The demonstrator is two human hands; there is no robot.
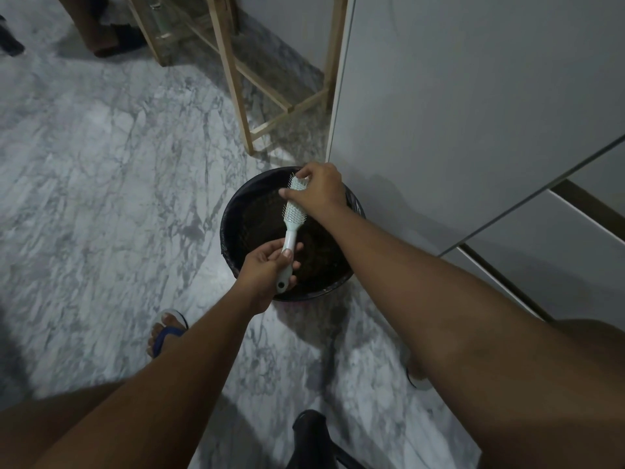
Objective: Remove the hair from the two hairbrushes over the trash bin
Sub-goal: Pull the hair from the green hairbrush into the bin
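Now, the hairbrush (293,218): it is pale green and white. It is held in the air right over the open trash bin (227,218). Its bristle head points away from the person and its handle points back at them. The bristles face up.
Left hand (267,269): its grip is closed around the handle. The fingers curl under the handle and the thumb lies on top. The end of the handle, with a small hole in it, sticks out below the hand.
Right hand (318,191): its grip is clamped on the far part of the bristle head. The fingertips curl over the tip and the thumb presses on the side. The hand covers the middle of the head.
Hair: I cannot tell if any is caught in the bristles or between the fingers. It is too small to see.
Trash bin: it is round and black with a dark bag inside. It stands on the floor, just beside the white cabinet. The inside looks dark and brownish.
Floor (101,164): grey and white marble with dark veins.
White cabinet (473,96): a big plain front on the right, with more white panels nearer the person.
Wooden frame (233,79): light wood legs and bars, standing behind the bin next to the cabinet.
Foot (167,330): it wears a blue and white sandal, on the floor to the left of the arms.
Dark thing (311,434): a black shape at the bottom edge. I cannot tell what it is.
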